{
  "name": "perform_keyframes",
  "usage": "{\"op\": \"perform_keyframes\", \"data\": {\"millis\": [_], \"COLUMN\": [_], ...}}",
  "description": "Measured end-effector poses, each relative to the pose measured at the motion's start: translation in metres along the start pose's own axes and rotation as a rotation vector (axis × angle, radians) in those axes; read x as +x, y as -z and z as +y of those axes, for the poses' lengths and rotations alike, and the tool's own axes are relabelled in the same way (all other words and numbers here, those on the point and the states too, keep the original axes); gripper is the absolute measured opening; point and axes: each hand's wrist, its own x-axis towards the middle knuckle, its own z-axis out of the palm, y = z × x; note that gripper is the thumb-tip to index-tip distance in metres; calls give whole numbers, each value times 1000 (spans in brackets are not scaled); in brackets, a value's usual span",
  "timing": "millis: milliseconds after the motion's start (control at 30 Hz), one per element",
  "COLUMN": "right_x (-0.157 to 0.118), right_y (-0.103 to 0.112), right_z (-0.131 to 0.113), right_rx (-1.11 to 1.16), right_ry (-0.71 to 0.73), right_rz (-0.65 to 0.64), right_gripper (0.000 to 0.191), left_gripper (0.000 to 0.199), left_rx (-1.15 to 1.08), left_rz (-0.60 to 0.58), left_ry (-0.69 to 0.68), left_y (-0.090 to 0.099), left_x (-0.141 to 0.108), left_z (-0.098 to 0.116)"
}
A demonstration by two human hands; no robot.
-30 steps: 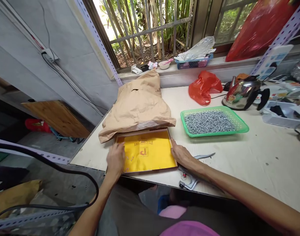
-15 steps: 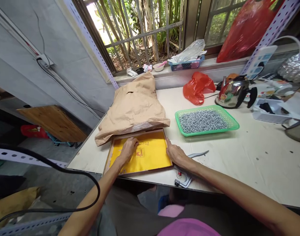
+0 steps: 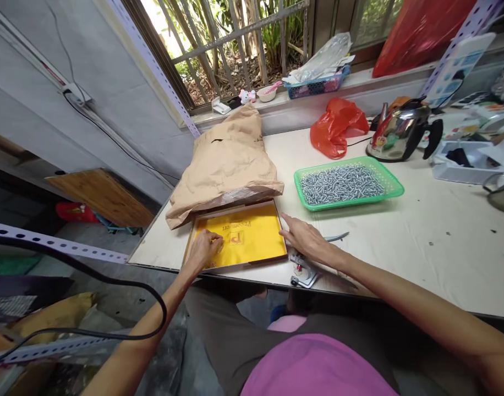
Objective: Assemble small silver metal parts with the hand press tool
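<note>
A shallow box point(image 3: 240, 264) with thin brown walls lies at the table's front edge, its inside covered by a yellow sheet point(image 3: 256, 234) with red print. Over the sheet's left part is my left hand point(image 3: 203, 248), fingers drawn together; whatever is between the fingertips is too small to make out. My right hand point(image 3: 306, 237) rests by the box's right wall, fingers apart and holding nothing. Just below it lie a metal clamp-like tool point(image 3: 305, 274) with a red part and a grey curved handle point(image 3: 338, 237), partly hidden by my wrist.
A large brown paper sack point(image 3: 229, 165) lies right behind the box. A green basket point(image 3: 351, 204) full of small metal pins stands to the right. Beyond are a red plastic bag point(image 3: 334, 129), a steel kettle point(image 3: 398, 135) and a white tray point(image 3: 458, 170). A black cable point(image 3: 124, 280) hangs at left.
My left hand has drawn back toward the box's near left corner. The fingers of my right hand have spread and loosened at the right wall. The camera view has shifted slightly.
</note>
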Motion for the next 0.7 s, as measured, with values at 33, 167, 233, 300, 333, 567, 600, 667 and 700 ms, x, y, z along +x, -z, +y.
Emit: {"op": "perform_keyframes", "data": {"millis": [33, 167, 233, 300, 333, 567, 600, 667, 700], "right_x": [-8, -46, -65, -82, -90, -125, -125, -124, -122], "right_y": [6, 31, 40, 43, 43, 24, 22, 21, 21], "right_z": [6, 35, 48, 57, 61, 68, 69, 72, 74], "right_rx": [-18, -77, -103, -123, -126, -204, -218, -238, -245], "right_ry": [19, 63, 55, 55, 67, 126, 126, 121, 114], "right_rz": [32, 55, 27, -12, -38, -172, -167, -150, -143], "right_gripper": [47, 34, 33, 33, 32, 23, 21, 21, 22], "left_gripper": [29, 28, 29, 31, 32, 31, 30, 29, 29], "left_rx": [-3, -222, -440, -644, -719, -768, -742, -701, -691], "left_rz": [18, 41, -61, -223, -302, -527, -524, -528, -535], "left_ry": [-7, -70, -58, -21, 1, 129, 132, 133, 137], "left_y": [3, 3, -7, -22, -30, -61, -62, -64, -65], "left_x": [-2, -17, -28, -40, -45, -57, -58, -59, -59], "left_z": [5, 46, 78, 111, 126, 176, 177, 178, 179]}}
